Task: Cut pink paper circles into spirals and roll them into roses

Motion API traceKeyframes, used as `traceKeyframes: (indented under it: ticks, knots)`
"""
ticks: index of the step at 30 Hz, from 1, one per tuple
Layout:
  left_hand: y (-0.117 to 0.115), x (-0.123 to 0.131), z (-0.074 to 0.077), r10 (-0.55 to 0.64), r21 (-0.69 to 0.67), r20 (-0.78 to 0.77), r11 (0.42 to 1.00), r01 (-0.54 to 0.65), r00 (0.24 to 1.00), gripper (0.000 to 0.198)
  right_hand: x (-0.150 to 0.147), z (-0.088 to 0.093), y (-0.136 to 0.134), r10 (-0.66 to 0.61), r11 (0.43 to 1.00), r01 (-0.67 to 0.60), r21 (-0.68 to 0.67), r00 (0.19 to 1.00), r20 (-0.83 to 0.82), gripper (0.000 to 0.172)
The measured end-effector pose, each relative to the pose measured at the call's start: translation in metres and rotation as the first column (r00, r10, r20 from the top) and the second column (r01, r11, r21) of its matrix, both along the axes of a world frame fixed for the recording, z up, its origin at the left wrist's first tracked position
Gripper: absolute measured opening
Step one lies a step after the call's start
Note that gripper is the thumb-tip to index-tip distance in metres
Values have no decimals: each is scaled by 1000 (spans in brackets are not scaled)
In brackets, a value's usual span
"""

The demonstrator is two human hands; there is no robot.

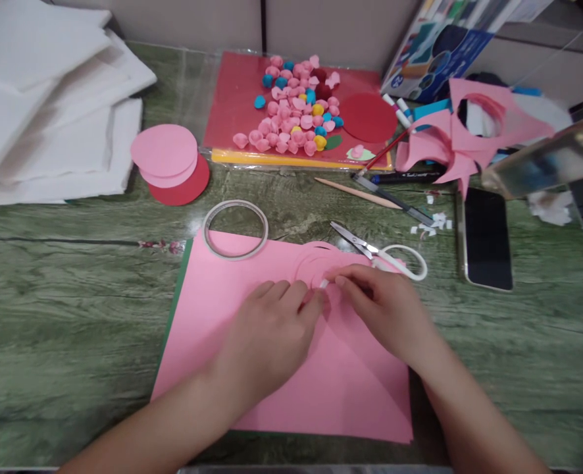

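Over a stack of pink paper sheets (281, 408), my left hand (272, 329) and my right hand (387, 306) meet with fingertips pinched. Between them is a small white piece (324, 284), perhaps tape or its backing; both hands seem to grip it. Just behind the fingertips lies a curled pink paper strip (316, 245), partly hidden by my hands. White-handled scissors (370, 251) lie partly open past my right hand. A thin tape roll (236, 257) rests across the far left edge of the pink stack.
Pink circles (166, 151) overlap a red circle (193, 187) at left, near white foam sheets (84, 138). Small pink, blue and yellow curled pieces (291, 112) cover a red packet (237, 92). A phone (486, 240), a wooden stick (355, 192) and cut pink scraps (462, 141) lie right.
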State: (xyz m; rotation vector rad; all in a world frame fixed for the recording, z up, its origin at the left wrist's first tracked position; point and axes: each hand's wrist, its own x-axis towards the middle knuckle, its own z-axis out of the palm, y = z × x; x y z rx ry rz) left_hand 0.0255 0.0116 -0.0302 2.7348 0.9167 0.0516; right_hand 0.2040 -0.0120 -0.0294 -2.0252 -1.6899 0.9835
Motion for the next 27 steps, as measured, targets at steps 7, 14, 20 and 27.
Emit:
traceKeyframes:
  ticks: [7, 14, 20, 27]
  knots:
    - [-1, 2, -3, -4, -9, -68, 1000, 4, 998, 36, -1, 0, 0, -7, 1000, 6, 28, 1000, 31, 22]
    - [-4, 3, -1, 5, 9, -68, 1000, -4, 998, 33, -4, 2, -2, -9, 994, -1, 110, 995, 95, 22]
    - [-3, 4, -2, 16, 6, -58, 1000, -16, 998, 31, -7, 2, -4, 26, 985, -52, 164, 987, 156, 23]
    - [-3, 3, -2, 19, -24, -57, 999, -20, 998, 30, -5, 3, -7, 28, 977, -82, 196, 964, 264, 26]
